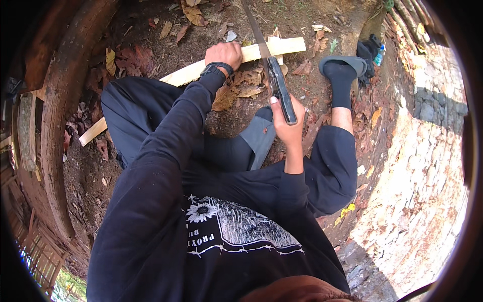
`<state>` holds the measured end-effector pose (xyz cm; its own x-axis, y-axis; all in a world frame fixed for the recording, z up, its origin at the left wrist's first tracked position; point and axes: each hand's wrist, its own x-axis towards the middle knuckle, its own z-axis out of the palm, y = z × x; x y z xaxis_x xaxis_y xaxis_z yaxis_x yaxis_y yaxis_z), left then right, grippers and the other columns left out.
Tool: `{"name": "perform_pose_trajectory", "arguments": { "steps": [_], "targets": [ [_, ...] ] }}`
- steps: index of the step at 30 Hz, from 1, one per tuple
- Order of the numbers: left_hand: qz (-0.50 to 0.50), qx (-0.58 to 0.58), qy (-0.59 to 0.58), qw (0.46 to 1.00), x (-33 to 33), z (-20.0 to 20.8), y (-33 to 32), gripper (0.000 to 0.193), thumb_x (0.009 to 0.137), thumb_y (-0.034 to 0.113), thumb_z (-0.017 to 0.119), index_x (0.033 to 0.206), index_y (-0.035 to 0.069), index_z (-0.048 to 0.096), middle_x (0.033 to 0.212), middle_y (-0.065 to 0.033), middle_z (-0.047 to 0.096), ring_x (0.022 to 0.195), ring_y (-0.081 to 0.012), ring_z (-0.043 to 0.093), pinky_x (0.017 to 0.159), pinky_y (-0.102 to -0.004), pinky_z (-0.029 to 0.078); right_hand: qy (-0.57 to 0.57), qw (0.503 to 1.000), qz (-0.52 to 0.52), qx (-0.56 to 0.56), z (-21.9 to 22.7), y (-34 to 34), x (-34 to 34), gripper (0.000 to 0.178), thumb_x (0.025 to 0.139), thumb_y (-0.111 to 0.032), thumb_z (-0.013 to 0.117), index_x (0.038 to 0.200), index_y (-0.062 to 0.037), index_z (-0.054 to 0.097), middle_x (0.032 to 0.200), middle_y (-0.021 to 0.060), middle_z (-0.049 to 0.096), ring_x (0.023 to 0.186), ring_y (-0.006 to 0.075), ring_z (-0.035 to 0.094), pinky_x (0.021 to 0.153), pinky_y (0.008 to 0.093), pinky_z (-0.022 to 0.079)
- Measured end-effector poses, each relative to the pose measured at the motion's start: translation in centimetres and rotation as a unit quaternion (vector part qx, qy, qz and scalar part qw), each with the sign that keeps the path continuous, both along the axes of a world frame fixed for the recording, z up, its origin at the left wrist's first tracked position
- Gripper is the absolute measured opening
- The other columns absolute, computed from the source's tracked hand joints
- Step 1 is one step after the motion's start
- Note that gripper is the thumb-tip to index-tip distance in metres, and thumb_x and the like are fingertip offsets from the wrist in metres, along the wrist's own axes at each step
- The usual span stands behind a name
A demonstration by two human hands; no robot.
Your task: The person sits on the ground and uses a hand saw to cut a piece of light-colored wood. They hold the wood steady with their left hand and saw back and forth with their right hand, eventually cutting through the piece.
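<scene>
A long pale wooden slat (188, 73) runs from beside my left leg up to the far right. My left hand (224, 54), with a dark band at the wrist, grips it from above. In my right hand (289, 120) is the dark handle of a handsaw (277, 80). Its narrow metal blade (255, 27) points away from me and lies across the slat, near the slat's far right end. A small piece of pale wood (277, 33) shows behind the slat beside the blade. Whether the teeth have cut into the wood, I cannot tell.
Dry leaves (241, 88) litter the bare soil. My feet, in grey slippers (352, 63), are close by on the ground. A thick log (60, 116) stretches along the left side. Dark cloth (369, 55) lies beyond my right foot, with sunlit stony ground (412, 196) at right.
</scene>
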<state>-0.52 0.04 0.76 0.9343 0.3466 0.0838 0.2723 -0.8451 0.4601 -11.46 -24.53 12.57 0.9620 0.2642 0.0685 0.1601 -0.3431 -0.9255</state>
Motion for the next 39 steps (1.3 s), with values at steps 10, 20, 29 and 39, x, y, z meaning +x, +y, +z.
{"name": "perform_pose_trajectory", "arguments": {
  "steps": [10, 20, 29, 39],
  "targets": [
    [0.005, 0.053, -0.032, 0.998, 0.1, -0.9, 0.7, 0.055, 0.108, 0.034, 0.046, 0.077, 0.005, 0.08, 0.078, -0.0231, 0.078, 0.072, -0.042, 0.078, 0.07, -0.0544, 0.064, -0.002, 0.989, 0.0, -0.146, 7.9, -11.6, -15.0, 0.016, 0.097, -0.012, 0.076, 0.095, 0.0027, 0.07, 0.065, 0.0092, 0.056, 0.05, 0.0224, 0.057, 0.055, 0.0346, 0.044],
    [0.0, 0.009, 0.017, 1.0, 0.1, 0.2, 0.2, 0.047, 0.107, 0.031, 0.047, 0.082, 0.005, 0.077, 0.079, -0.0236, 0.078, 0.072, -0.0442, 0.077, 0.071, -0.056, 0.064, -0.013, 1.0, -0.011, -0.026, 0.7, -1.1, -2.3, 0.018, 0.103, -0.01, 0.074, 0.09, -0.0006, 0.066, 0.069, 0.005, 0.064, 0.061, 0.0136, 0.066, 0.059, 0.0312, 0.049],
    [0.013, 0.001, 0.017, 1.0, -0.4, 0.4, 0.7, 0.054, 0.109, 0.036, 0.042, 0.087, 0.004, 0.08, 0.087, -0.0258, 0.079, 0.083, -0.0463, 0.078, 0.08, -0.0566, 0.064, 0.021, 0.993, -0.004, -0.12, 7.2, -10.2, -14.5, 0.009, 0.097, -0.005, 0.073, 0.093, 0.0029, 0.069, 0.064, 0.0079, 0.056, 0.053, 0.0159, 0.058, 0.056, 0.0323, 0.045],
    [-0.031, 0.069, -0.007, 0.997, -0.4, 1.2, 0.5, 0.047, 0.109, 0.037, 0.047, 0.092, 0.005, 0.078, 0.083, -0.0236, 0.079, 0.076, -0.0443, 0.078, 0.072, -0.0548, 0.064, -0.012, 1.0, 0.002, 0.011, 0.2, -3.9, -4.7, 0.016, 0.102, -0.01, 0.074, 0.091, 0.0004, 0.07, 0.076, 0.0088, 0.073, 0.069, 0.0148, 0.07, 0.067, 0.0326, 0.054]
  ]
}}
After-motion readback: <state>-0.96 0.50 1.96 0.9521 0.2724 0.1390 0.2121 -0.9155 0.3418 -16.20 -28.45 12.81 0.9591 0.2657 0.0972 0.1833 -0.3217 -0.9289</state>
